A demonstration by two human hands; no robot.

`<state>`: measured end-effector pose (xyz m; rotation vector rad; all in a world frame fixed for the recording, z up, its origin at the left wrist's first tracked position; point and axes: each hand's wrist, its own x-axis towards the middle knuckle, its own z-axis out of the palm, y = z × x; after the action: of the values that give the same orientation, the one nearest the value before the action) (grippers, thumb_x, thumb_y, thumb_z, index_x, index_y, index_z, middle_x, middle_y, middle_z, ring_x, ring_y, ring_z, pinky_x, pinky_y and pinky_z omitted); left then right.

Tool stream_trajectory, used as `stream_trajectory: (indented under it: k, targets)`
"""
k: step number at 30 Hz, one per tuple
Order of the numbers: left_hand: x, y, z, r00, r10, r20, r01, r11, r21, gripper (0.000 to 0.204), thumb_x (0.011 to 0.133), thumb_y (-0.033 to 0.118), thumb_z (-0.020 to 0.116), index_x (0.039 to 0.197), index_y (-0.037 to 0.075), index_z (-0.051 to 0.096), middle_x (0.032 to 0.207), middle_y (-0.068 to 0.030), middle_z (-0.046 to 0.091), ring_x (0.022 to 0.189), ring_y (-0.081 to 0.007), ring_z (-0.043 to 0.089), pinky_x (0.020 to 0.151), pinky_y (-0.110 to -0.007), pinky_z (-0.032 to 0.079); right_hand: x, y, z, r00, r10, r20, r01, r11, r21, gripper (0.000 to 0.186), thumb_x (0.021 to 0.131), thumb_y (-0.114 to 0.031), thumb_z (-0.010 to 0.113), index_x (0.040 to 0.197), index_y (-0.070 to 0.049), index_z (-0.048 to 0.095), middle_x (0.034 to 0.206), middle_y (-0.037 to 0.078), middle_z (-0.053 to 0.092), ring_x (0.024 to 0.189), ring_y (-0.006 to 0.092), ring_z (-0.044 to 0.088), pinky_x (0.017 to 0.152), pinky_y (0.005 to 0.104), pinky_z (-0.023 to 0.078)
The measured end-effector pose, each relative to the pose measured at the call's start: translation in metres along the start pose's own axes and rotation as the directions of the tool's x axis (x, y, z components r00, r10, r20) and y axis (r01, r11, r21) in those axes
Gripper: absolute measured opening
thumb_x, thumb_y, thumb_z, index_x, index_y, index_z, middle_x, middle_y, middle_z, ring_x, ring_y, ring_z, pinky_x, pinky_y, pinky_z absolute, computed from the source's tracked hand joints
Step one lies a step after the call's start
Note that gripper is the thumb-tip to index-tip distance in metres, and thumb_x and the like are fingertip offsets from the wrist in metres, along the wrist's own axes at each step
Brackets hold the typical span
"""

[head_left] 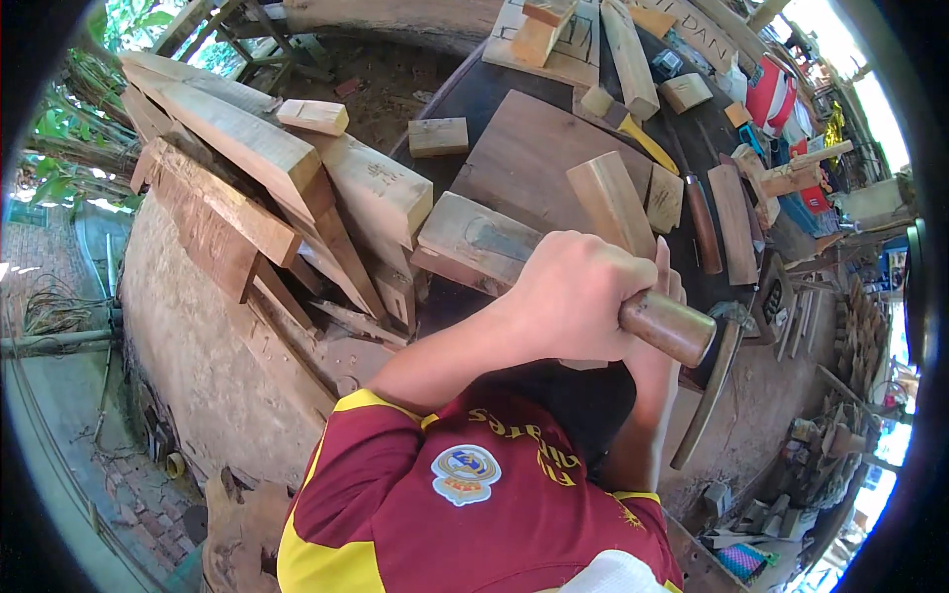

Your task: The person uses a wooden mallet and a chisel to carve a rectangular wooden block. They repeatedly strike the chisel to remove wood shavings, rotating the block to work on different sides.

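Observation:
My left hand (pixel 583 292) is closed in a fist around a brown, rounded wooden tool handle (pixel 682 331). The handle's butt end points to the lower right, and the tool's other end is hidden by the fist. Just behind it, my right hand (pixel 672 282) is mostly covered; one finger points up and the others are largely out of sight. I cannot tell what it grips. A squared wood block (pixel 605 198) leans beyond the hands, its lower end hidden. To the left of the fist lies a pale block (pixel 474 237) with a greyish patch on top.
Thick timber beams (pixel 237 128) stand slanted on the left. A broad brown board (pixel 534 158) lies on the dark table. A hammer (pixel 717 381) hangs at the table's right side. Brown-handled tools (pixel 702 222), a yellow-handled tool (pixel 647 143) and offcuts (pixel 438 136) lie about.

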<state>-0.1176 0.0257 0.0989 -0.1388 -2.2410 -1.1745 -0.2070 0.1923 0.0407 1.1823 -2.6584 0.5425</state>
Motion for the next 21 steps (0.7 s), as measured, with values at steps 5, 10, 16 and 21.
stream_trajectory:
  k: [5, 10, 16, 21]
  targets:
    - [0.002, 0.0, -0.001, 0.998, 0.0, -0.069, 0.001, 1.0, 0.015, 0.024, 0.051, 0.009, 0.069, 0.063, 0.007, 0.048, 0.058, -0.0127, 0.048, 0.056, -0.0354, 0.054, 0.048, -0.041, 0.04, 0.002, -0.001, 0.002, 0.999, -0.023, -0.044, 0.026, 0.998, 0.052, 0.086, 0.072, -0.021, 0.074, 0.146, -0.003, 0.033, 0.101, 0.018, 0.058, 0.092, 0.0372, 0.06, 0.077, 0.0453, 0.05]
    - [0.004, -0.001, -0.006, 0.995, -0.028, -0.092, 0.034, 0.997, 0.07, 0.024, 0.05, 0.009, 0.069, 0.063, 0.007, 0.049, 0.058, -0.0132, 0.048, 0.055, -0.0359, 0.054, 0.048, -0.04, 0.041, 0.001, 0.0, 0.005, 0.998, -0.001, -0.059, 0.005, 0.997, 0.075, 0.083, 0.073, -0.019, 0.074, 0.144, -0.003, 0.035, 0.097, 0.018, 0.06, 0.088, 0.0373, 0.061, 0.073, 0.0451, 0.05]
    - [0.007, -0.003, -0.007, 0.99, -0.049, -0.136, 0.055, 0.998, 0.041, 0.023, 0.05, 0.009, 0.069, 0.063, 0.006, 0.05, 0.057, -0.0136, 0.049, 0.054, -0.0361, 0.053, 0.048, -0.039, 0.042, -0.001, 0.013, 0.021, 0.999, 0.022, -0.039, -0.017, 0.991, 0.132, 0.08, 0.076, -0.017, 0.073, 0.146, -0.004, 0.036, 0.1, 0.017, 0.062, 0.091, 0.0358, 0.062, 0.074, 0.0441, 0.05]
    - [0.009, -0.002, -0.01, 0.986, -0.048, -0.162, 0.054, 0.998, 0.031, 0.022, 0.05, 0.008, 0.069, 0.063, 0.006, 0.051, 0.057, -0.0133, 0.048, 0.054, -0.0355, 0.053, 0.048, -0.039, 0.042, 0.002, 0.003, 0.01, 0.998, 0.003, -0.066, 0.003, 0.996, 0.087, 0.079, 0.077, -0.015, 0.072, 0.146, -0.005, 0.036, 0.101, 0.016, 0.063, 0.092, 0.0351, 0.062, 0.075, 0.0444, 0.05]
